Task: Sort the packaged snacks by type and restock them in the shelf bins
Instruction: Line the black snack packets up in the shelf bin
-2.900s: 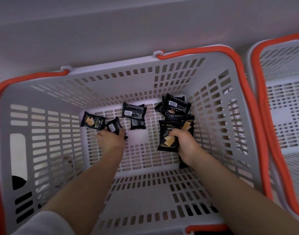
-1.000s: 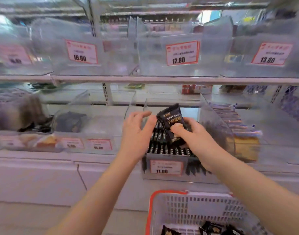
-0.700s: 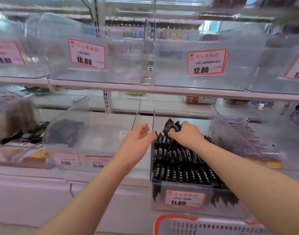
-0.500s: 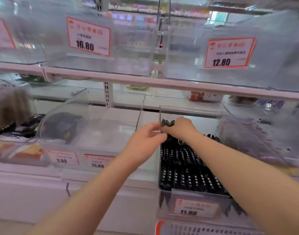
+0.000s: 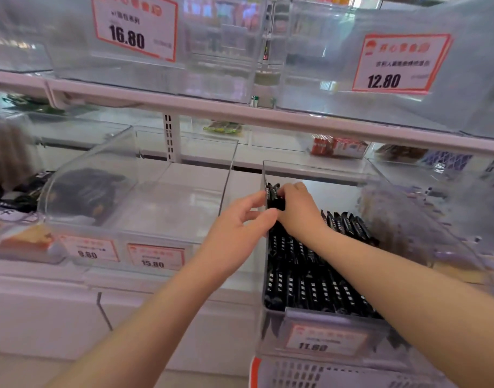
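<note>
I see a shop shelving unit filling the view. A pale upper shelf rail (image 5: 268, 114) runs across, sloping down to the right. Above it hang two red-bordered price tags, one reading 16.80 (image 5: 133, 25) and one reading 12.80 (image 5: 398, 64). A slotted white upright (image 5: 168, 137) stands behind the lower level. The white lower shelf (image 5: 195, 175) is bare in the middle, and its front edge carries smaller tags, 9.80 (image 5: 89, 249) and 15.80 (image 5: 154, 256). A white base panel (image 5: 44, 317) sits beneath. The light is bright and even, with reflections on the clear plastic.
</note>
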A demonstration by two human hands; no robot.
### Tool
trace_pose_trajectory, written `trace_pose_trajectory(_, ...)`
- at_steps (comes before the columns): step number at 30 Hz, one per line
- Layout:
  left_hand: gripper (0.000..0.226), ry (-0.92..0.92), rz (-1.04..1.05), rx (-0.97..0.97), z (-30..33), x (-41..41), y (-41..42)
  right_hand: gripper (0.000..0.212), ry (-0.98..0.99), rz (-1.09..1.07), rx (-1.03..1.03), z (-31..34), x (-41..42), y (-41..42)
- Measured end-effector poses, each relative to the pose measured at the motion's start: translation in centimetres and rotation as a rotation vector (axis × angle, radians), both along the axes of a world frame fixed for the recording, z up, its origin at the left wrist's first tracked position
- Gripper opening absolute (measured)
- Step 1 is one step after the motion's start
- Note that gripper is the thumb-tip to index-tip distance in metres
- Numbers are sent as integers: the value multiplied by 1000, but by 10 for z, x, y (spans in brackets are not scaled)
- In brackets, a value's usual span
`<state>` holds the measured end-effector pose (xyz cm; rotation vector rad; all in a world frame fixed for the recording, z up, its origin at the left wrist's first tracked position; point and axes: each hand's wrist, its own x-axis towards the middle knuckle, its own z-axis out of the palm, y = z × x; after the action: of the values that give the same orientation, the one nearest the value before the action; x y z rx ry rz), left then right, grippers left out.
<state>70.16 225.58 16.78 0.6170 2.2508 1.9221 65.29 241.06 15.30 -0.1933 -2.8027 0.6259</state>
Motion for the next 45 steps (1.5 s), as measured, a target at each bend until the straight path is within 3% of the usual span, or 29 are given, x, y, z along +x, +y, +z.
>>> trace_pose_trajectory(5,33,68,146,-97,8,1,0,56,-81,62,111,6,4,8)
trace_pose_trajectory(9,26,361,205,-216,29,20,1,61,-95,137,116,26,35,15)
trace_pose_trajectory(14,28,771,30,-532,48,72,3,4,79,262,-98,52,126,28)
trace_pose_trajectory(20,28,1005,-300,-771,26,138,30,14,11,336,-313,30,239,73)
trace_pose_trajectory(26,25,824,-653,-1089,-64,172,78,13,-215,298,-224,-55,286,108)
trace_pose_trajectory(28,26,750,-762,-1175,-99,179,94,7,-357,271,-154,-96,293,120)
trace_pose_trajectory(34,26,422,-992,-1438,-204,175,123,17,-784,36,-95,-220,327,178)
trace_pose_trajectory(39,23,136,-1017,-1452,-272,177,149,19,-1058,-221,-149,-301,354,220)
trace_pose_trajectory(42,24,-6,-988,-1443,-304,178,169,19,-1094,-433,-205,-335,363,231)
trace_pose_trajectory(45,23,-112,-924,-1466,-328,178,186,41,-1044,-554,-250,-361,360,235)
